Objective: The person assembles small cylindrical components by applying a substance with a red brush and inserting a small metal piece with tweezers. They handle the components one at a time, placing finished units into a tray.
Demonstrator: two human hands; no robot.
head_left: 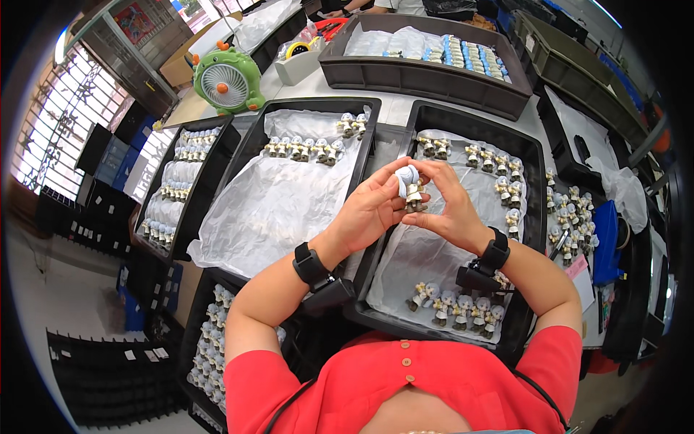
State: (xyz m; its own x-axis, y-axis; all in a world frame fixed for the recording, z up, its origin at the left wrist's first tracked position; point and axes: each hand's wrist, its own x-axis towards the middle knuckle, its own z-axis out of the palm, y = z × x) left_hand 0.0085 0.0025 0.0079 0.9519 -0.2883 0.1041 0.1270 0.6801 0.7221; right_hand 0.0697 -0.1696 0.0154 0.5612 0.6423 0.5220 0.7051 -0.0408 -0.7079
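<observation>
Left hand (367,208) and right hand (454,210) both grip 1 pale-haired figurine (410,189), held upright over the left edge of a black tray (536,173). Step in hand: apparently inspection. Next move likely calls for gentle placement on the paper liner (412,260).

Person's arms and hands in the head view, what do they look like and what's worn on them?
The left hand and right hand are bare, without gloves. Each wrist wears a black band with a dark, box-shaped device attached. The short red sleeves leave the forearms uncovered. A thin black cord runs beside each sleeve.
</observation>
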